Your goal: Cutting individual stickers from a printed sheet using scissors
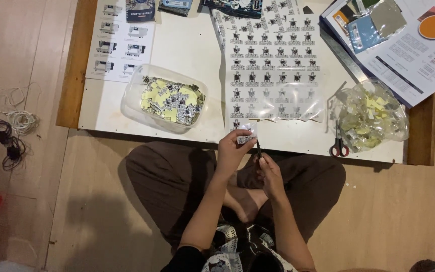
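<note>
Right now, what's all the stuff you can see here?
Board: one, white with wood edge, on the floor.
Tub: one, clear, full of yellow and printed cut pieces, left on the board.
Sticker sheet: one, rows of black prints, middle of the board.
Bag: one, clear, holding yellowish scraps, right.
Scissors: one pair, red handles, beside the bag.
Leaflets: several, at the right corner.
Cables: a tangle, black and white, on the floor at left.
Left hand: holds a small cut sticker.
Right hand: holds a thin dark tool.
</note>
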